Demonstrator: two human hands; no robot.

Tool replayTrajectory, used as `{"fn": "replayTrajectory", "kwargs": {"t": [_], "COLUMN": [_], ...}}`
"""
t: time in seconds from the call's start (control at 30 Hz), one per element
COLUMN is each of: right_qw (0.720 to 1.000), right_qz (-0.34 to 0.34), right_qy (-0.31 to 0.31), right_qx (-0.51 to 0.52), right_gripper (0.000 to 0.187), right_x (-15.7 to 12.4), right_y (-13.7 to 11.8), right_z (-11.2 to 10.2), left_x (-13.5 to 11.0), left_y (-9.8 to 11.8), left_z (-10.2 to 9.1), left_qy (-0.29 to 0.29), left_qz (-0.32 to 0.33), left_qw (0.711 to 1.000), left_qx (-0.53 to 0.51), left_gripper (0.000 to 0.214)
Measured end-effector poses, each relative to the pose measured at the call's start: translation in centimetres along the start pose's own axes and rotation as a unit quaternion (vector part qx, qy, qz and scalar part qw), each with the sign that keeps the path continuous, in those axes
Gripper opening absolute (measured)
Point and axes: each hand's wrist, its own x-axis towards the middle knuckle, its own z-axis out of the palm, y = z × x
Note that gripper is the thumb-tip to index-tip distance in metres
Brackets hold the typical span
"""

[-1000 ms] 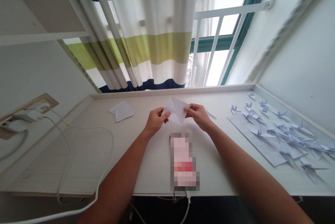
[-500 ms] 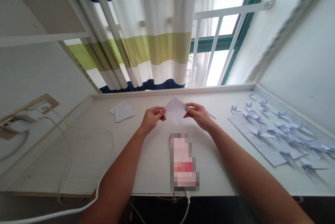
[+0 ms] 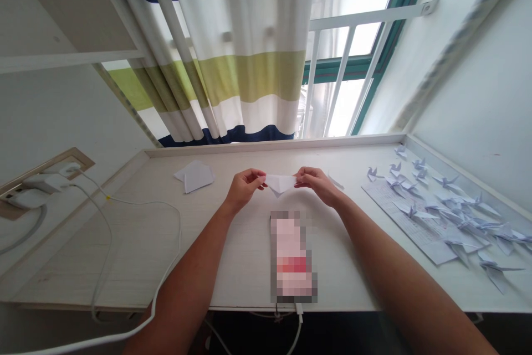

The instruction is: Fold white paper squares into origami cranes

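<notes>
A small white sheet of paper (image 3: pixel 280 184), folded into a downward-pointing triangle, is stretched between my two hands above the desk. My left hand (image 3: pixel 248 186) pinches its left corner between thumb and fingers. At the opposite corner, my right hand (image 3: pixel 313 182) grips the paper the same way. Just below the paper a phone (image 3: pixel 291 255), its screen blurred out, lies on the desk with a white cable plugged into its lower end.
Folded paper cranes (image 3: pixel 457 211) crowd the right side, several on a printed sheet (image 3: pixel 415 236). A few white paper squares (image 3: pixel 198 176) lie at the back left, and a paper strip (image 3: pixel 336 180) is beside my right hand. White cables (image 3: pixel 179 222) run from a wall socket across the left.
The paper's upper point has come down, so the diamond is now a triangle with a straight top edge. Both hands stay at its side corners.
</notes>
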Motion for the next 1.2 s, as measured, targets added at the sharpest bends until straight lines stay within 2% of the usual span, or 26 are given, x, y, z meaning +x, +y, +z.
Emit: {"fn": "replayTrajectory", "kwargs": {"t": [0.1,0.13,0.2,0.3,0.67,1.2], "right_qw": [0.997,0.994,0.987,0.980,0.990,0.991], "right_qz": [-0.013,-0.030,-0.063,-0.061,-0.033,-0.012], "right_qy": [0.014,0.015,-0.027,-0.073,-0.092,-0.118], "right_qx": [-0.075,-0.100,-0.143,-0.173,-0.099,-0.056], "right_gripper": [0.012,0.018,0.030,0.033,0.038,0.038], "right_x": [-0.4,-0.6,-0.9,-1.0,-0.8,-0.9], "right_y": [-1.0,-1.3,-1.7,-1.7,-0.8,-1.1], "right_z": [0.3,0.5,1.2,2.0,2.0,2.0], "left_x": [-0.4,-0.6,-0.9,-1.1,-1.3,-1.3], "left_y": [0.1,0.2,0.3,0.4,0.8,1.0], "left_z": [0.6,0.8,1.4,2.0,2.7,2.5], "left_qy": [-0.014,-0.026,-0.050,-0.051,0.000,0.010], "left_qz": [0.030,0.036,0.042,0.043,0.033,0.044], "left_qw": [0.999,0.998,0.998,0.998,0.999,0.998], "left_qx": [0.043,0.038,0.021,-0.008,-0.034,-0.051], "left_gripper": [0.024,0.027,0.035,0.033,0.027,0.022]}}
